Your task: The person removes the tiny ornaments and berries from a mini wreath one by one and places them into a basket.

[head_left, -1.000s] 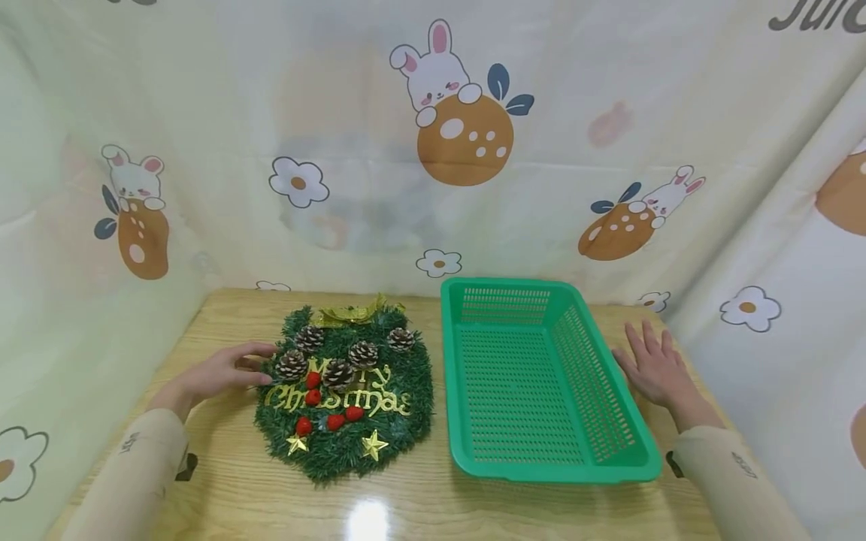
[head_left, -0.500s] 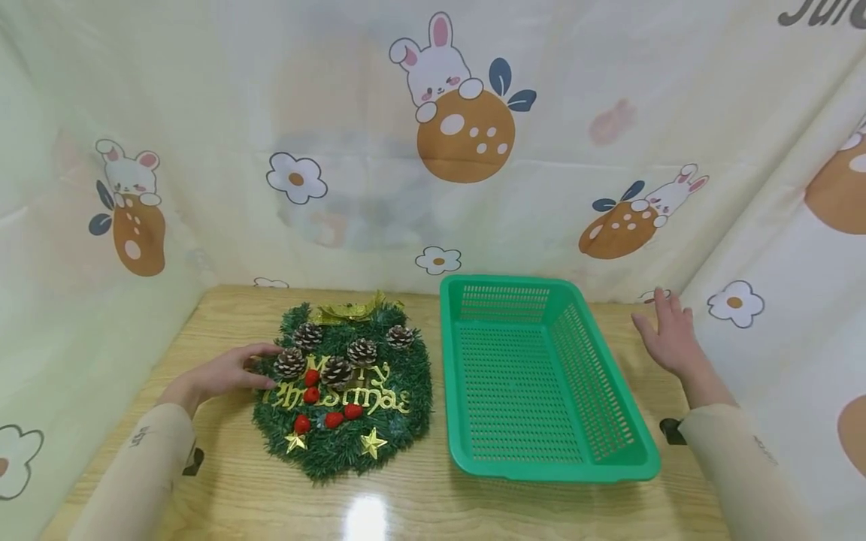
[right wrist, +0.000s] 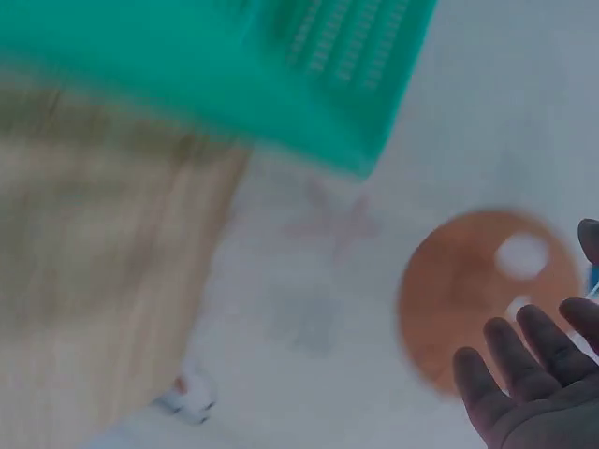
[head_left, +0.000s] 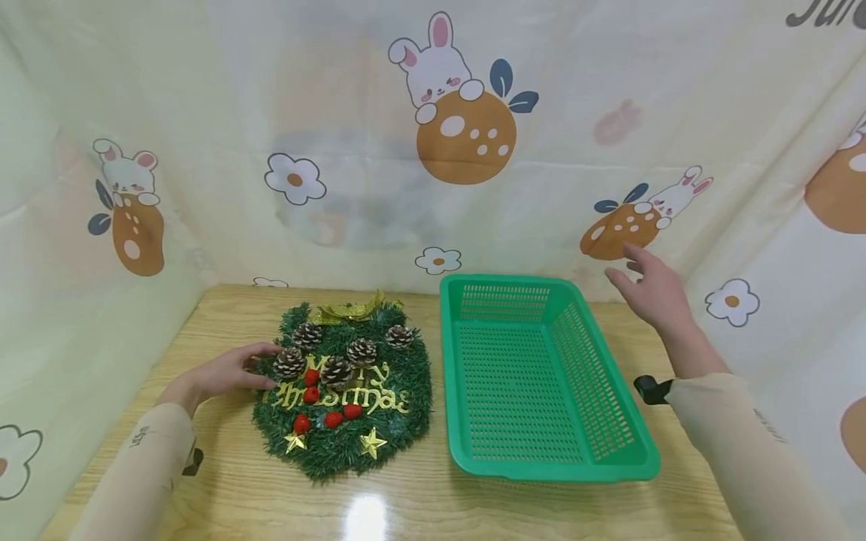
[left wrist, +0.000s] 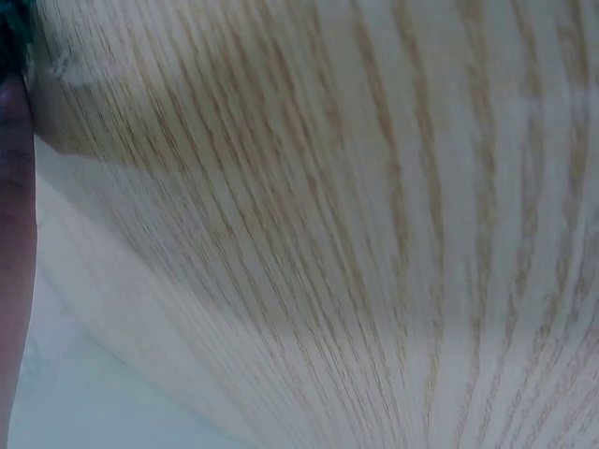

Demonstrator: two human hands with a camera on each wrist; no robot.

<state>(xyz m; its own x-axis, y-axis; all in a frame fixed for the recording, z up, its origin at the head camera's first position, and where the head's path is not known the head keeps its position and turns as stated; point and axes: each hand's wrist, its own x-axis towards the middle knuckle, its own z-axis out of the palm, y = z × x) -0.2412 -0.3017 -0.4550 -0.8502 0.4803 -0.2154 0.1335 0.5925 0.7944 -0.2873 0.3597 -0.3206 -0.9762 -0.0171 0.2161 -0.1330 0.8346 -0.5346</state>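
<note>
In the head view, a green Christmas wreath lies on the table, decorated with pine cones, red berries, gold stars and gold "Merry Christmas" lettering. My left hand touches its left edge, thumb and forefinger apart and slightly bent. Only one finger shows in the left wrist view, beside a bit of green foliage. To the right of the wreath stands a green plastic basket with slotted sides. Raised beyond its right side, my right hand holds nothing, its fingers spread loosely.
The wooden table ends at a pale curtain printed with rabbits, fruit and flowers, which hangs behind and on both sides. A gold ribbon tops the wreath. The basket rim is close to the back curtain.
My right hand has lifted off the table beside the basket, gone up and then swung inward to the left. My left hand has edged slightly closer over the wreath's rim.
</note>
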